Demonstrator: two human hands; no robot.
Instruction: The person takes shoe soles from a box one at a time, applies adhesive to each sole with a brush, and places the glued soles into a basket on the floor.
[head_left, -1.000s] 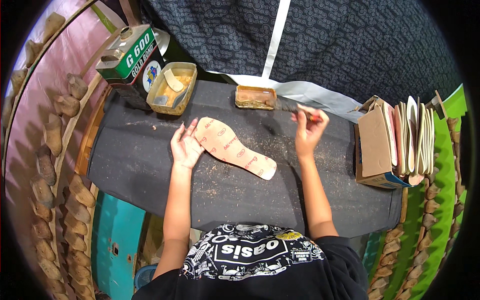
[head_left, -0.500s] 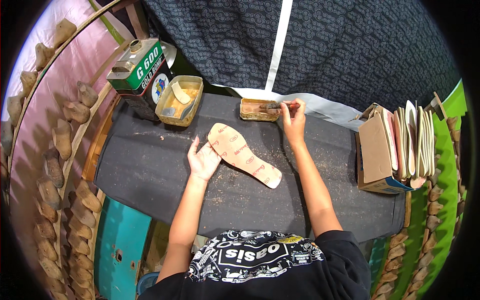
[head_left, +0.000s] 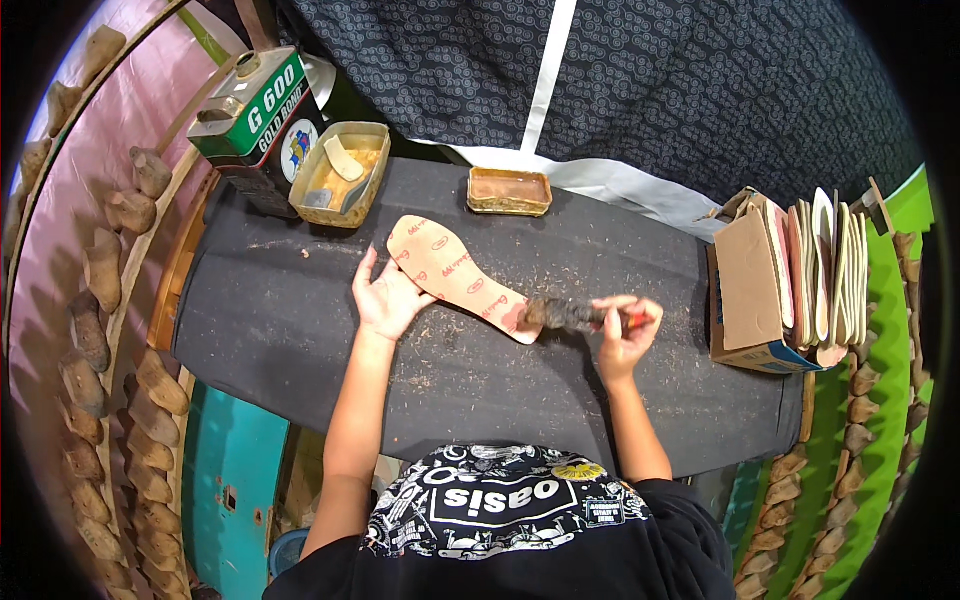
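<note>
A tan insole [head_left: 455,275] with red print slants over the dark table, its wide end up at the left. My left hand [head_left: 388,298] supports that wide end, palm up, with the fingers under it and the thumb at its edge. In my right hand [head_left: 627,335] is a brush [head_left: 570,315] with a red handle and dark, caked bristles. The bristle tip touches the insole's narrow end, where a wet, darker patch shows. Beyond the insole stands a small rectangular tin [head_left: 509,190] with a brownish, glossy coating inside.
A green and black metal can [head_left: 255,130] and a yellowish tub [head_left: 345,175] with scraps stand at the back left. A cardboard box [head_left: 750,300] full of upright insoles is on the right. Racks of wooden shoe lasts [head_left: 105,270] line both sides. Crumbs litter the table cloth [head_left: 300,320].
My right hand has brought the brush out of the tin and down toward me onto the insole's narrow end. My left hand still supports the insole.
</note>
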